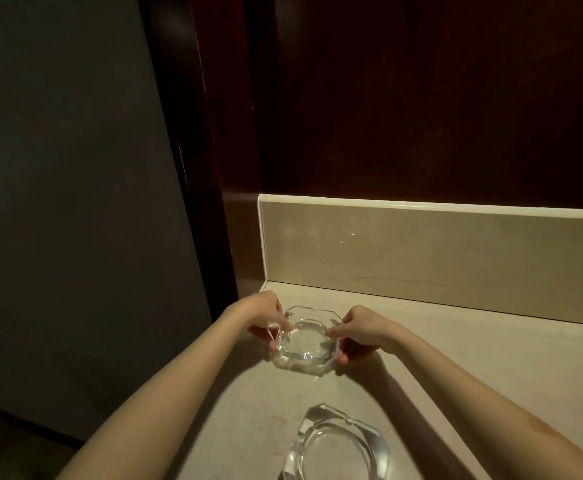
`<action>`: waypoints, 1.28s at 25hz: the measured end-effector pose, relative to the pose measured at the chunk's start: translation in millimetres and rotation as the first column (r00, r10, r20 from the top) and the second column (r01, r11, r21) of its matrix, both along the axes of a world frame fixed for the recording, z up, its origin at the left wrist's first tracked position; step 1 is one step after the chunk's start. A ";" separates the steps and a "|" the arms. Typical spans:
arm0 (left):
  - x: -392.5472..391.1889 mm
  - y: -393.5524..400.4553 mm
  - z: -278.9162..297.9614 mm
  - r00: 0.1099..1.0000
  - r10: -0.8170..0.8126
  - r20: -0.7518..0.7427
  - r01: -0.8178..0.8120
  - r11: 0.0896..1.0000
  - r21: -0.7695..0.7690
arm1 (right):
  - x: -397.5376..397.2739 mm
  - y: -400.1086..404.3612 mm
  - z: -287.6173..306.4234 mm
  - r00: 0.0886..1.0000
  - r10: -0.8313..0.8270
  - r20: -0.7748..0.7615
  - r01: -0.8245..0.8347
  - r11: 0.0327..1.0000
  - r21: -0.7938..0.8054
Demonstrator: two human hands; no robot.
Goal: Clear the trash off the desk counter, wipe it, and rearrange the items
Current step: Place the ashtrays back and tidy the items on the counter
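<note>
A clear glass ashtray (305,341) sits near the far left corner of the beige stone counter (456,358). My left hand (266,315) grips its left rim, thumb and fingers curled round the edge. My right hand (362,329) grips its right rim the same way. A second clear glass ashtray (338,445) lies nearer me on the counter, partly cut off by the bottom of the view. Whether the far ashtray rests on the counter or hangs just above it, I cannot tell.
A beige backsplash (439,247) runs along the back of the counter, with dark wood panelling (421,98) above. The counter's left edge ends near a dark wooden post (210,168); a grey wall (75,202) lies beyond.
</note>
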State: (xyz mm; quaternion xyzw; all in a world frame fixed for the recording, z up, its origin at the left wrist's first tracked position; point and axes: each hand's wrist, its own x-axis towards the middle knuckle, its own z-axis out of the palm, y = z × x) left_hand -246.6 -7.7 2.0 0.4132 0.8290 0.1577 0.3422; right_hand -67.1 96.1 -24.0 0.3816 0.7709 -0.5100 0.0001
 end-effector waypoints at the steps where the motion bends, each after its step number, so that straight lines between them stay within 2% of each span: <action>1: -3.8 0.3 -3.5 1.000 0.013 0.010 -0.013 1.000 -0.009 | -4.2 0.5 -2.4 1.000 0.011 0.008 -0.011 1.000 -0.015; 8: -10.4 7.8 -11.0 0.997 0.049 0.056 -0.047 0.998 -0.032 | -20.4 17.0 -13.0 0.999 0.027 0.026 -0.025 0.997 -0.068; 12: -10.5 6.5 -4.7 0.999 0.049 -0.002 -0.049 0.998 -0.048 | -26.6 26.3 -11.1 1.000 0.030 -0.001 -0.030 0.996 -0.089; 16: -13.2 -8.4 -3.2 0.993 -0.030 -0.110 0.017 0.993 -0.121 | -40.4 42.3 -11.3 1.000 0.027 0.003 -0.027 0.998 -0.059; 20: -15.6 -20.8 -2.5 0.997 -0.026 -0.073 0.015 0.988 -0.152 | -65.4 52.5 -13.0 1.000 -0.001 -0.016 0.000 0.998 -0.066; 25: -9.3 -34.4 -0.7 0.976 -0.095 -0.197 0.061 0.984 -0.170 | -96.6 69.2 -20.7 1.000 -0.025 -0.015 0.025 1.000 0.006; 27: -8.7 -39.6 -1.5 0.981 -0.098 -0.168 0.071 0.985 -0.157 | -106.5 71.4 -21.4 0.998 -0.053 -0.045 0.052 0.998 -0.024; 29: -8.8 -45.2 -3.2 0.984 -0.098 -0.151 0.077 0.987 -0.142 | -116.2 72.3 -22.6 0.995 -0.080 -0.056 0.081 0.997 0.011; 32: -8.9 -49.2 -7.6 0.977 -0.108 -0.183 0.086 0.989 -0.122 | -125.5 70.9 -23.8 0.994 -0.086 -0.063 0.088 0.996 0.035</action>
